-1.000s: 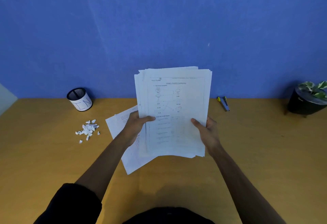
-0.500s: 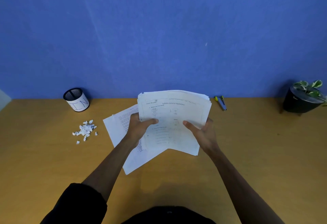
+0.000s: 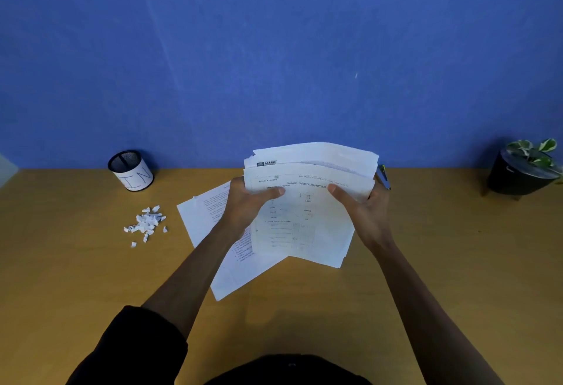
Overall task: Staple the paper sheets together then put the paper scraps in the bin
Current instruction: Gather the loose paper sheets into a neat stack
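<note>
I hold a stack of printed paper sheets (image 3: 307, 220) over the middle of the desk. My left hand (image 3: 246, 205) grips its left edge and my right hand (image 3: 362, 211) grips its right edge, thumbs on the top page. The stack leans away from me, its upper edge bowed. More sheets (image 3: 207, 220) lie flat on the desk under my left forearm. A heap of white paper scraps (image 3: 146, 222) sits to the left. The mesh bin (image 3: 131, 170) with a white label stands behind the scraps. The stapler (image 3: 384, 178) peeks out behind the stack's right corner.
A black pot with a green-and-white plant (image 3: 521, 170) stands at the back right of the wooden desk (image 3: 457, 263). A blue wall (image 3: 274, 49) rises right behind the desk's far edge.
The stack has come down from upright and tipped away toward the desk. Both hands slid up its sides toward the top edge.
</note>
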A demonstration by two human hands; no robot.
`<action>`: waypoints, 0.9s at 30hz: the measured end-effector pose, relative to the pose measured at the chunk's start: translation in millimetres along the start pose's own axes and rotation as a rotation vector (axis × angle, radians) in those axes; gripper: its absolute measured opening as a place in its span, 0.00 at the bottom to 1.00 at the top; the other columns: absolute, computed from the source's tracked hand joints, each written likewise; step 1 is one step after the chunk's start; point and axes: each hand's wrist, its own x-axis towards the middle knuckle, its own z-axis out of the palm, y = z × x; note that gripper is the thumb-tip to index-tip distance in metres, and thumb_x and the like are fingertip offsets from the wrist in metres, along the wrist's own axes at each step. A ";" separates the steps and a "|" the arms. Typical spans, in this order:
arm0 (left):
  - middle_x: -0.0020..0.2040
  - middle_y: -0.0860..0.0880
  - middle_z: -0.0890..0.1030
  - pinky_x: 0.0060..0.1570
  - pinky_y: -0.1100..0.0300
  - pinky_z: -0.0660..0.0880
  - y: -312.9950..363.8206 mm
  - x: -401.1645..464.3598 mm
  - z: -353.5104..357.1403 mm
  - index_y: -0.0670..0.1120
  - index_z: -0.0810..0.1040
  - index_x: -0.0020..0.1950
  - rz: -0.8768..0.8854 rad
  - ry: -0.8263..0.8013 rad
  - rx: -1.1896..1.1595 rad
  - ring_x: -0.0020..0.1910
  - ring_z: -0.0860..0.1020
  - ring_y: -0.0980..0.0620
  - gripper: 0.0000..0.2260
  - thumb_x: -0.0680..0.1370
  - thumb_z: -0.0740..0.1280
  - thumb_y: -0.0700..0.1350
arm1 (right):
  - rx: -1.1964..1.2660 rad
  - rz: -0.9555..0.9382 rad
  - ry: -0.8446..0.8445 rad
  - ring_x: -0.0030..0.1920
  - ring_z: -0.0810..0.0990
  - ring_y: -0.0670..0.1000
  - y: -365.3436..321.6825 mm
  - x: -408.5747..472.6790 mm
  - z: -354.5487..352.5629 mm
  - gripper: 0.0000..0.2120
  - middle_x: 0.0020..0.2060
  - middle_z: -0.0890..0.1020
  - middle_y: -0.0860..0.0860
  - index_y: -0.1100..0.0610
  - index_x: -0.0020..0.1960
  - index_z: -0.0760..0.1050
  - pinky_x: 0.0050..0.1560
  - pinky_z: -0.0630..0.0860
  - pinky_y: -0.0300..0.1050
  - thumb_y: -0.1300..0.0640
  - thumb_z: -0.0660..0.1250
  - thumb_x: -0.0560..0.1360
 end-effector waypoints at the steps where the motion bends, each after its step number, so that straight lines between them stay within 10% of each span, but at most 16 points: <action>1: 0.51 0.55 0.83 0.50 0.50 0.78 -1.3 0.3 0.5 0.54 0.80 0.49 -0.008 -0.002 -0.001 0.52 0.81 0.50 0.13 0.70 0.76 0.40 | -0.006 -0.004 0.002 0.47 0.85 0.45 0.4 -0.1 -0.6 0.14 0.48 0.85 0.44 0.45 0.49 0.79 0.42 0.82 0.39 0.61 0.75 0.71; 27: 0.54 0.54 0.82 0.46 0.58 0.76 -68.3 -6.7 9.6 0.57 0.78 0.55 -0.129 -0.054 0.040 0.53 0.80 0.52 0.15 0.72 0.75 0.43 | -0.093 0.250 -0.045 0.46 0.85 0.48 74.4 -19.1 -9.2 0.09 0.44 0.85 0.45 0.47 0.46 0.80 0.43 0.81 0.41 0.61 0.74 0.73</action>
